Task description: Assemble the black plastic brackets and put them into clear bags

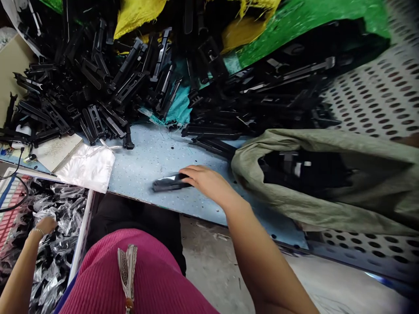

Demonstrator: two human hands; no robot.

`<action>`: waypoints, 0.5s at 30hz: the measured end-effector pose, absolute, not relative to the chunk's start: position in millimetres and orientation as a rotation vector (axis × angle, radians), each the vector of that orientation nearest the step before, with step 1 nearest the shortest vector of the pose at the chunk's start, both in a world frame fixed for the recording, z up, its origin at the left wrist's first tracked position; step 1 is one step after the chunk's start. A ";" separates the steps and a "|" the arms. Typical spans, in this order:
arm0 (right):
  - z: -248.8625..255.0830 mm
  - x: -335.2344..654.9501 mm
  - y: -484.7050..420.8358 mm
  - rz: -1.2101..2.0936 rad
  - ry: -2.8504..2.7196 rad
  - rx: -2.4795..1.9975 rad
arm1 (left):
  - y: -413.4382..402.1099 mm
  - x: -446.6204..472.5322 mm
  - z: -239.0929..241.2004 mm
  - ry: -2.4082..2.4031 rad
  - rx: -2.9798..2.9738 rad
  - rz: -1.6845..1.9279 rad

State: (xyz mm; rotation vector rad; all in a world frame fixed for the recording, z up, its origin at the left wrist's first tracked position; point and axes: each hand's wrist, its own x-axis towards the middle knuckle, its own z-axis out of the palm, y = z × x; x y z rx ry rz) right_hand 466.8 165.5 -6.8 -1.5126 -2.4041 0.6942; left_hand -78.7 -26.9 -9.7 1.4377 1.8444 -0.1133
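My right hand (205, 181) rests on the light blue table (147, 161), its fingers curled over one end of a long black plastic part (166, 183) that lies flat near the front edge. My left hand (46, 225) reaches down into a white crate (83, 226) at the lower left, which is full of parts wrapped in clear plastic bags (59, 244). Its fingers are buried among the bags and mostly hidden.
A big heap of black plastic parts (98, 83) covers the back of the table. A grey-green sack (327, 187) with more black parts lies open at the right. A clear bag (87, 166) lies at the left. Yellow and green sacks sit behind.
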 end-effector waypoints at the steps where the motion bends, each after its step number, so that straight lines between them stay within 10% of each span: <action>1: -5.5 461.3 164.2 0.745 -2.357 -1.537 | -13.3 -71.2 -7.8 1.822 1.440 -0.094; 15: -18.8 302.6 143.3 1.921 -0.969 -1.051 | 150.7 30.6 -6.8 2.004 1.601 0.635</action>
